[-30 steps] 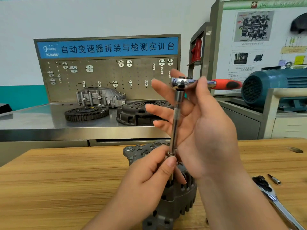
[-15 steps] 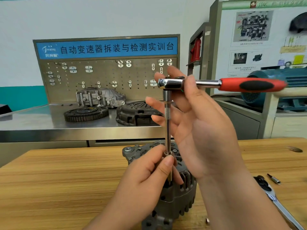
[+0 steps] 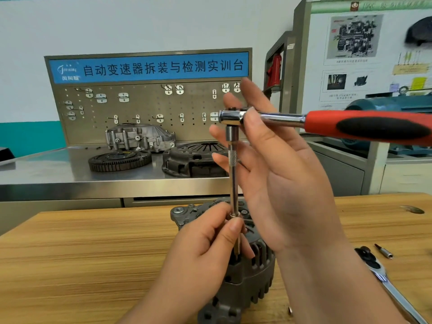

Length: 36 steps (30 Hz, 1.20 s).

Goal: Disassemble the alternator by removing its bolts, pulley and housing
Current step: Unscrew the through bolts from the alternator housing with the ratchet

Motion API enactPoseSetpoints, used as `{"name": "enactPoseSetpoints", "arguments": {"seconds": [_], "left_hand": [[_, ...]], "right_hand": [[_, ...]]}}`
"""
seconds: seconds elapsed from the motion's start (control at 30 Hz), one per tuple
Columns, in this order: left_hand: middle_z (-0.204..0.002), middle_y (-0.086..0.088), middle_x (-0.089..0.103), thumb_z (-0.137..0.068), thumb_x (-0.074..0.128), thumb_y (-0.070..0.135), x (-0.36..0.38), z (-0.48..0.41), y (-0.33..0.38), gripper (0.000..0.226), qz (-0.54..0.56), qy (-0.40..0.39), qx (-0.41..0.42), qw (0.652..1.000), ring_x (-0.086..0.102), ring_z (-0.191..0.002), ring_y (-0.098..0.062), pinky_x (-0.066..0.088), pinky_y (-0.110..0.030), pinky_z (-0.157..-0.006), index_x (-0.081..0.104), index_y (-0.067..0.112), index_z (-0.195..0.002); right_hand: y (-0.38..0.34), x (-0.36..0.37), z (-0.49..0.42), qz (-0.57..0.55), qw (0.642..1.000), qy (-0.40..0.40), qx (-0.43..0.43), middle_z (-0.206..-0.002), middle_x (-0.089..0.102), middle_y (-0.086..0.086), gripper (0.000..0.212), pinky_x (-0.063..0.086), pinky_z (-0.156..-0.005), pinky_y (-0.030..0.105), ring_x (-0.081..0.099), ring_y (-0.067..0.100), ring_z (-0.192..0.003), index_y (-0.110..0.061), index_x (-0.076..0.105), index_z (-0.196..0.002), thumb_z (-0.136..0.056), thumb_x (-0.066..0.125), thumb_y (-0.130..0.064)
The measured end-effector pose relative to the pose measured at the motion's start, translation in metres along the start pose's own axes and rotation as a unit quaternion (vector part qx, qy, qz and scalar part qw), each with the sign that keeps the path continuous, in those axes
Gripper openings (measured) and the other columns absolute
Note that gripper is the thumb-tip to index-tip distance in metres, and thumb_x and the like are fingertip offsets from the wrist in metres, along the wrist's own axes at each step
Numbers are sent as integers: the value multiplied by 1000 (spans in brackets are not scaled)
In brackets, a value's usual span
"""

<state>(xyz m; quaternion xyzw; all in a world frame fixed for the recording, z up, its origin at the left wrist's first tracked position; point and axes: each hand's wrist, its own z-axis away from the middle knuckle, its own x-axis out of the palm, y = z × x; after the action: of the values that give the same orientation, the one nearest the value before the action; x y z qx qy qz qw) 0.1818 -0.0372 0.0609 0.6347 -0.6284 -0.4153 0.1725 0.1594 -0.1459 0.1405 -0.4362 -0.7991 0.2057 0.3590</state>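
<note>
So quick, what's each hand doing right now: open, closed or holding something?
Left hand: pinching the lower end of the extension bar, just above the alternator.
Right hand: holding the ratchet by its head.

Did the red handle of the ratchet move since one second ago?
Yes. The red handle swung round toward the right: earlier its tip ended at the blue motor's left face; now it crosses that motor and passes the picture's right edge.

vehicle-repair training workshop. far: steel bench (image 3: 46, 174) with hook-studded pegboard (image 3: 145, 108) under blue chinese-lettered banner (image 3: 149, 66); toothed flywheel (image 3: 119, 160), clutch cover (image 3: 194, 160), cast housing (image 3: 140, 136) on bench. right: technical chart board (image 3: 364, 54), blue electric motor (image 3: 378, 106). near: wooden table (image 3: 81, 253), ratchet wrench (image 3: 392, 284) lying on it.
</note>
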Motion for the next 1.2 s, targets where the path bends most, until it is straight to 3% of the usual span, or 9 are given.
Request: {"name": "enactPoseSetpoints", "arguments": {"seconds": [0.1, 0.3, 0.4, 0.5, 0.67, 0.8, 1.0, 1.1, 1.2], "left_hand": [[-81, 2, 72, -85, 47, 52, 0, 1, 1, 32, 48, -14, -20, 999, 60, -77, -45, 50, -63, -72, 63, 28, -98], [-80, 0, 73, -81, 48, 51, -1, 1, -1, 34, 39, -20, -20, 999, 62, -77, -44, 50, -62, -74, 63, 25, -98], [-75, 7, 72, -80, 46, 53, 0, 0, 1, 39, 7, -5, -7, 1000, 63, -71, -34, 51, -55, -68, 64, 22, -95], [-75, 7, 72, -79, 46, 54, 0, 0, 1, 47, -10, 0, -2, 1000, 62, -70, -33, 50, -54, -67, 64, 13, -95], [-79, -2, 73, -81, 50, 51, 1, 1, 0, 34, 44, -10, -26, 999, 60, -74, -46, 49, -63, -71, 64, 25, -97], [-87, -3, 73, -84, 51, 49, -1, 1, 0, 31, 55, -31, -25, 998, 60, -77, -48, 49, -66, -73, 66, 36, -108], [-76, -5, 72, -78, 55, 50, 1, 1, 3, 36, 83, -17, -42, 996, 57, -69, -50, 47, -65, -69, 66, 20, -95], [-73, -3, 72, -76, 54, 52, 1, 1, 4, 50, 64, -15, -47, 997, 57, -66, -48, 47, -61, -64, 64, 7, -95], [-73, -2, 72, -77, 53, 53, 0, 0, 2, 49, 52, -17, -44, 998, 57, -66, -46, 47, -60, -64, 64, 8, -93]], "right_hand": [[-1, -1, -1, -20, 999, -7, 47, -116, 71, -3, 40, 55, -83, 30, 70, 24, -100, -25, 63, -116, -81, 53, -40], [-1, -2, -2, -8, 998, -1, 68, -103, 75, 1, 47, 58, -72, 29, 72, 27, -94, -20, 63, -112, -77, 47, -48], [1, 0, 1, 28, 1000, 12, 9, -105, 72, -6, 28, 57, -71, 28, 67, 23, -98, -29, 69, -111, -87, 60, -40], [1, 1, 0, 29, 999, 9, -29, -121, 67, -11, 33, 55, -76, 26, 67, 16, -100, -29, 66, -116, -84, 58, -24], [-2, 1, -1, -28, 999, -13, 25, -119, 69, -7, 35, 56, -80, 30, 71, 26, -97, -27, 62, -117, -85, 56, -40], [-5, -3, -2, -38, 996, -29, 77, -105, 74, 0, 52, 57, -70, 28, 73, 24, -83, -18, 58, -120, -81, 40, -48], [-1, -1, 0, 6, 1000, -22, 7, -116, 70, -6, 32, 55, -64, 25, 68, 19, -94, -30, 67, -114, -85, 56, -40], [0, -1, 0, 25, 999, -19, -35, -122, 67, -11, 31, 54, -67, 24, 64, 15, -96, -30, 68, -114, -85, 57, -26], [-1, -2, -1, 16, 999, -27, -26, -126, 65, -9, 32, 53, -69, 23, 66, 17, -99, -30, 65, -116, -87, 54, -28]]}}
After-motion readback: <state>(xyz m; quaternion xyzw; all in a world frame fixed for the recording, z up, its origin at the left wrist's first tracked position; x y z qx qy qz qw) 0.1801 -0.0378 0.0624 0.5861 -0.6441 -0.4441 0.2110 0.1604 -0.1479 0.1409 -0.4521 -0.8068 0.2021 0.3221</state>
